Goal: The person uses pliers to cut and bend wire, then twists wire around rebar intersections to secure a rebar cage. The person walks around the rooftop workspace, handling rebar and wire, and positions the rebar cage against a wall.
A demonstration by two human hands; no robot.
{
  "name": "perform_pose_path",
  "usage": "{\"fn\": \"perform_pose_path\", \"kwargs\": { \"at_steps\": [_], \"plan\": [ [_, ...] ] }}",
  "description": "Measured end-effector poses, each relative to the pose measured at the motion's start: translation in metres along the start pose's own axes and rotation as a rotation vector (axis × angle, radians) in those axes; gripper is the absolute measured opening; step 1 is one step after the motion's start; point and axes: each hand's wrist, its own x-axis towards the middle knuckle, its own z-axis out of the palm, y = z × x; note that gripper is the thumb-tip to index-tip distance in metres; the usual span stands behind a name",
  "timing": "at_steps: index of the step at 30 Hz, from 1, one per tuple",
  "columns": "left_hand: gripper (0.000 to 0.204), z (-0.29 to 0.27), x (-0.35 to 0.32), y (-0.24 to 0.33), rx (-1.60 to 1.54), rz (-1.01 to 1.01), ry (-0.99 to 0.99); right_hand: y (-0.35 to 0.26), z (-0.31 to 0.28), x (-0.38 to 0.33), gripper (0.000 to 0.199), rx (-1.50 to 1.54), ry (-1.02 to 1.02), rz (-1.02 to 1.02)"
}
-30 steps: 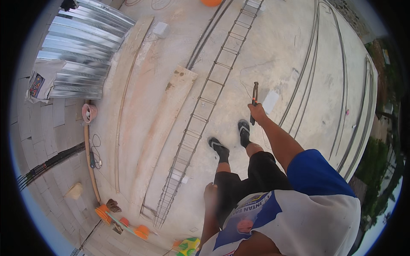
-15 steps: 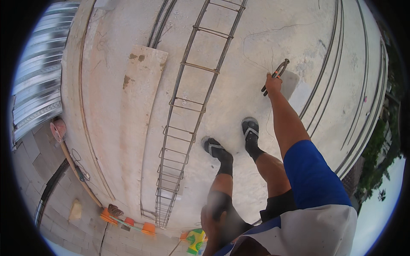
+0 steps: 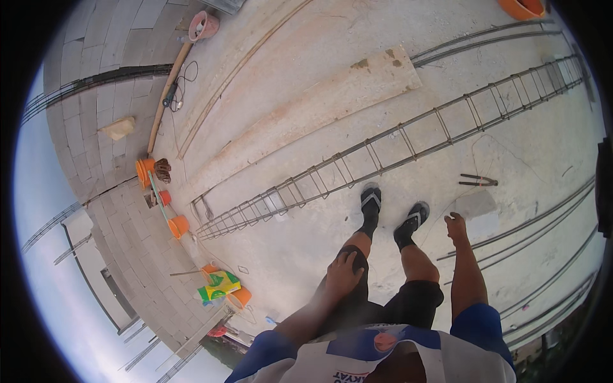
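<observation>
My left hand (image 3: 345,273) lies on my left knee, fingers spread, holding nothing. Over the floor on the right, my right hand (image 3: 456,226) has its fingers curled together; what they hold, if anything, is too small to make out. Just beyond it is a flat grey slab piece (image 3: 476,204). A pair of end-cutting pincers (image 3: 479,180) rests on the concrete past that piece, handles apart and out of both hands. A thin loose wire (image 3: 474,150) curves across the floor near the pincers. The long ladder-like rebar cage (image 3: 380,171) runs diagonally in front of my feet.
Beyond the cage lies a long board (image 3: 306,115). Straight steel bars (image 3: 543,223) stretch along the right. Orange buckets (image 3: 178,226) and a green-yellow sack (image 3: 219,285) stand by the block wall (image 3: 137,239) at left. A power tool with a cord (image 3: 169,96) is near a wooden pole.
The pincers, held in my right hand before, now lie on the floor. My right hand has drawn back nearer to me. The view has swung round to the left.
</observation>
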Motion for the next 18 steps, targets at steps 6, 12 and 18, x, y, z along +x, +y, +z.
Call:
{"fn": "perform_pose_path", "kwargs": {
  "at_steps": [6,12,18],
  "plan": [
    [0.052,-0.033,-0.095,-0.013,-0.221,0.112,0.190,-0.096,-0.014,-0.204,0.047,-0.078,-0.325,-0.095],
    [0.046,-0.131,-0.192,-0.072,-0.636,-0.201,0.073,-0.162,-0.072,-0.261,0.030,-0.174,-0.229,-0.220],
    [0.047,-0.047,-0.229,-0.227,-0.711,-0.368,0.314,-0.229,-0.083,-0.301,0.035,-0.248,-0.031,-0.286]
  ]
}}
